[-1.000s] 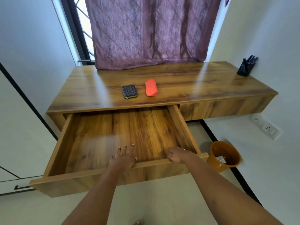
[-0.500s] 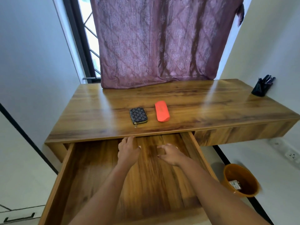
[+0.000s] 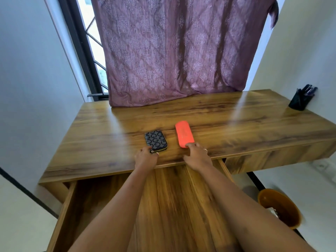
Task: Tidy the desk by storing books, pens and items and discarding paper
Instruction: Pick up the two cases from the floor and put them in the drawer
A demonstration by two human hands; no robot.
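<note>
The worktop (image 3: 236,128) is a glossy wood-grain slab fixed between two white walls. Two items lie flat near its front edge, left of centre: a dark patterned zip pouch (image 3: 155,141) and, just beside it on the right but not touching it, an orange oblong case (image 3: 184,134). Both lie with their long sides running front to back. A dark pen holder (image 3: 301,100) stands upright at the far right rear corner with pens in it. The hem of a purple curtain (image 3: 172,60) meets the rear edge.
</note>
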